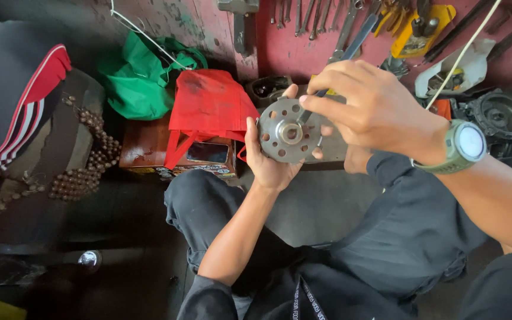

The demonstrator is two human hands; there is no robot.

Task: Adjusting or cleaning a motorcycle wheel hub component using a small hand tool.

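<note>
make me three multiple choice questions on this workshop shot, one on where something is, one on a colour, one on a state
1. Where is the red bag?
A. on a box beside the green bag
B. hanging from the tool wall
C. on the person's lap

2. What colour is the strap of the watch?
A. orange
B. pale green
C. black

3. How is the metal disc held?
A. lying flat on the floor
B. clamped in a vise
C. held up in the left hand while the right hand puts a tool to it

Answers:
1 A, the red bag sits on a brown box next to the green bag.
2 B, the strap on the right wrist is pale green.
3 C, the left hand cups the disc and the right hand holds a thin tool against it.
</note>
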